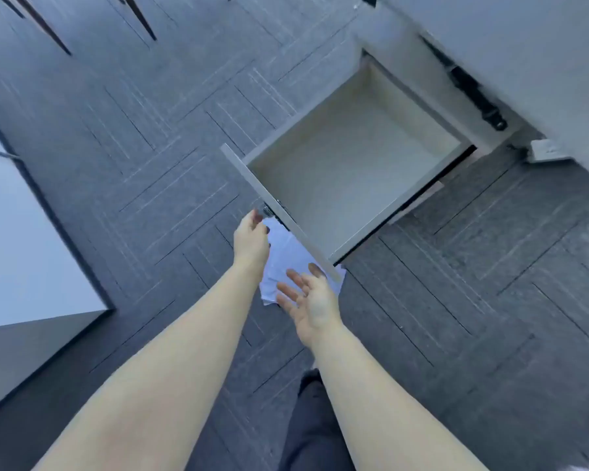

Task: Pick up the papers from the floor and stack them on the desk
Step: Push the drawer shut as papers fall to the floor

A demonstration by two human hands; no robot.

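White papers (284,258) lie on the grey carpet, partly hidden under the front panel of an open drawer (279,212). My left hand (251,239) hovers over the papers' left edge, fingers curled and apart, holding nothing. Over their near right corner is my right hand (312,300), palm turned up and fingers spread. The desk (524,45) shows as a pale grey surface at the upper right.
The open drawer's inside (351,164) holds nothing and juts out over the floor. A white desktop with a dark edge (21,232) stands at the left. Dark chair legs (48,32) show at the top left. My dark trouser leg (315,430) is at the bottom.
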